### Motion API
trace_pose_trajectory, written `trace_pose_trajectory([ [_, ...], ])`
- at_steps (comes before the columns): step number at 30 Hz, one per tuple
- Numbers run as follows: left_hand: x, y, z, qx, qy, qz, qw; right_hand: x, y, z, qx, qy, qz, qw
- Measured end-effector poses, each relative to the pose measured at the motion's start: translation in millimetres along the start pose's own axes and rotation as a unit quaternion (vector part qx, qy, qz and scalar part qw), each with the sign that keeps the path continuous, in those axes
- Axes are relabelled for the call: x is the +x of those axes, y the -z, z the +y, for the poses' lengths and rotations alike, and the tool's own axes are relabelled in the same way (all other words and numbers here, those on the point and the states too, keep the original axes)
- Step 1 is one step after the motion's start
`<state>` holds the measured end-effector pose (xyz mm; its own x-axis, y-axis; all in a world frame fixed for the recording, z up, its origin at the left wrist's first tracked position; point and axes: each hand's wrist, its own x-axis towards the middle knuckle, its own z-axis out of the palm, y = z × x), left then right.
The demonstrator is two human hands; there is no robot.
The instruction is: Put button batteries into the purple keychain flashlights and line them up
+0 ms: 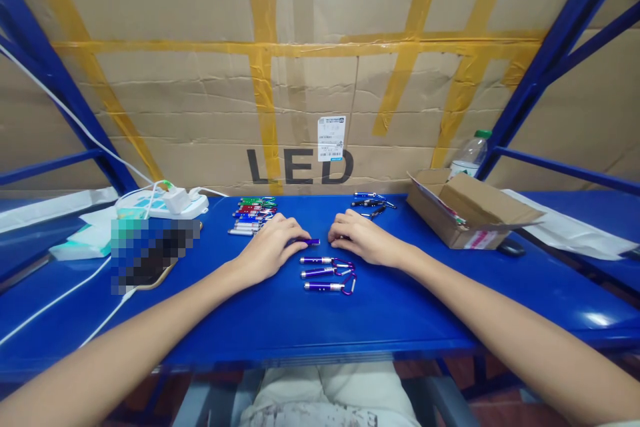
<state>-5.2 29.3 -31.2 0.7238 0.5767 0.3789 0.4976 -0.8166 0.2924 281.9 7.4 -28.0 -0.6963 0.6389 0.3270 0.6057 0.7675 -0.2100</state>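
My left hand (274,247) pinches a purple mini flashlight tube (313,241) between thumb and fingertips, its end pointing right. Just across from it, my right hand (361,237) is closed with the fingertips together; whatever they may hold is hidden. Below the hands, three purple keychain flashlights (320,272) with carabiner clips lie in a column on the blue table (280,327). Beside my left hand is a stack of green, red, blue and silver mini flashlights (249,216), partly covered by the hand. Several blue and black keychain flashlights (369,203) lie beyond my right hand.
At the right stand an open cardboard box (465,213) and a plastic bottle (470,153), near a white plastic bag (565,227). A phone (163,257), a power strip (197,205) and white cables occupy the left. A big taped carton (210,113) walls the back.
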Motion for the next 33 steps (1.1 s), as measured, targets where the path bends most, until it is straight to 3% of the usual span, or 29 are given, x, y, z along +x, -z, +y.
trace_pose_trajectory([
  [6,2,-1.6,5,-0.104,0.059,0.021,0.993,1,2,-4,0.08,-0.022,0.047,0.995],
  [10,2,-2.2,10,-0.121,0.058,0.011,0.991,5,2,-15,0.223,-0.081,0.118,0.964],
  [15,2,-1.9,14,-0.103,0.048,0.007,0.994,7,4,-32,0.31,-0.068,0.144,0.937],
  [28,0,-3.5,21,-0.079,0.023,0.013,0.996,9,-1,-39,0.186,-0.034,0.177,0.966],
  [33,-2,-3.0,21,-0.045,0.006,0.033,0.998,8,1,-37,0.127,0.01,0.172,0.977],
])
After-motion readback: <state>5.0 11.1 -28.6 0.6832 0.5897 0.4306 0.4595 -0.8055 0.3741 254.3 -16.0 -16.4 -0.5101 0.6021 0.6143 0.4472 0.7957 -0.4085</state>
